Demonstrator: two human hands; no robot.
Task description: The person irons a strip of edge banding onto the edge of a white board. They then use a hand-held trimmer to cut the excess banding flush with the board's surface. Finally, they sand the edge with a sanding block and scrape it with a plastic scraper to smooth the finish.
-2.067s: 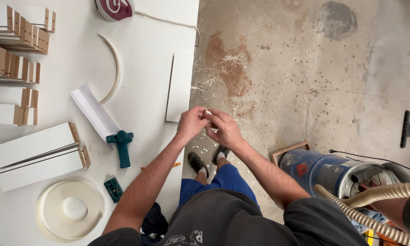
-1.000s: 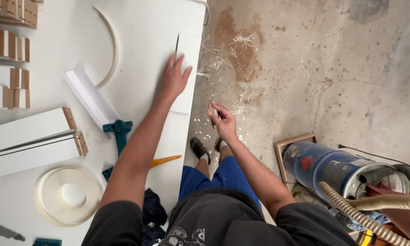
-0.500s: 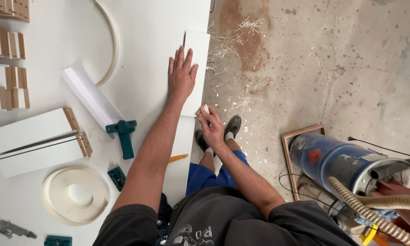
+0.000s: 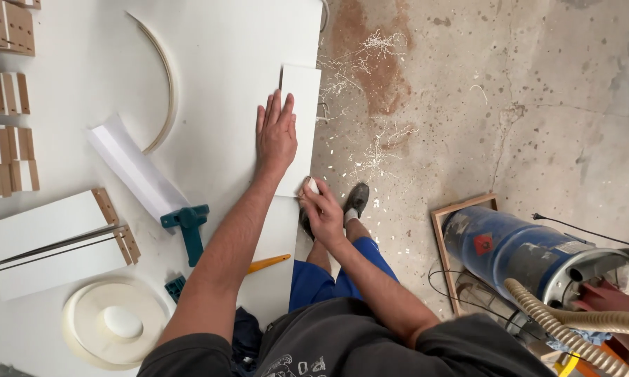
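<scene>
Right hand (image 4: 323, 209) pinched a small pale block (image 4: 312, 186) against the near end of the white panel (image 4: 302, 91), at the table (image 4: 224, 42) edge. Left hand (image 4: 275, 134) lay flat, fingers spread, pinning it. Beyond, shavings (image 4: 370, 49) littered the floor. The panel overhung: a hard push could have skidded it off.

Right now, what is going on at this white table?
A person stands at the white table, seen from above. The left hand lies flat on a white panel at the table's edge. The right hand presses a small pale piece against the panel's near corner. Shavings lie on the floor, and a blue vacuum stands nearby.
</scene>
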